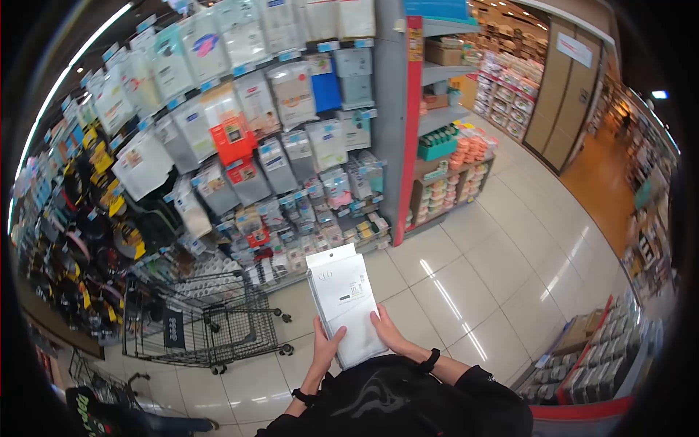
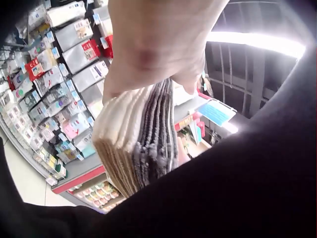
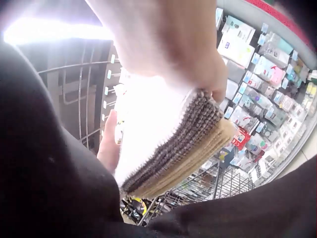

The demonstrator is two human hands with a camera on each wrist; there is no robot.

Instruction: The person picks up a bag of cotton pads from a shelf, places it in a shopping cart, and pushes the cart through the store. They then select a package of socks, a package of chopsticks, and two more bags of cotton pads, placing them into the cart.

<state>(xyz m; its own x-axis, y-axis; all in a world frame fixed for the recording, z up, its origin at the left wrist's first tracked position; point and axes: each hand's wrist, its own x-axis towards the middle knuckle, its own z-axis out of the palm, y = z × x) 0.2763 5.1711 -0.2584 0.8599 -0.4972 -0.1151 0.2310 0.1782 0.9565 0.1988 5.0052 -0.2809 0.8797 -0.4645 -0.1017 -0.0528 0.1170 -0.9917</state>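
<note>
A pack of folded cloths (image 1: 348,300) with a white printed front and a hanging card at its top is held before the body. My left hand (image 1: 325,349) grips its left edge, the thumb lying over the front. On the opposite edge my right hand (image 1: 389,332) holds the pack, thumb also on the front. From the left wrist view, the folded cloths (image 2: 133,139) show white, beige and dark grey layers under the hand. The right wrist view shows the same layered cloths (image 3: 181,141) from the other side, the white face washed out by glare.
A black wire shopping cart (image 1: 211,328) stands on the tiled floor ahead to the left. Beyond it rises a wall of hanging packs (image 1: 291,95). A red-edged shelf end (image 1: 409,131) is in front, and stocked boxes (image 1: 597,364) stand at right. Another person's clothed arm (image 1: 95,408) shows lower left.
</note>
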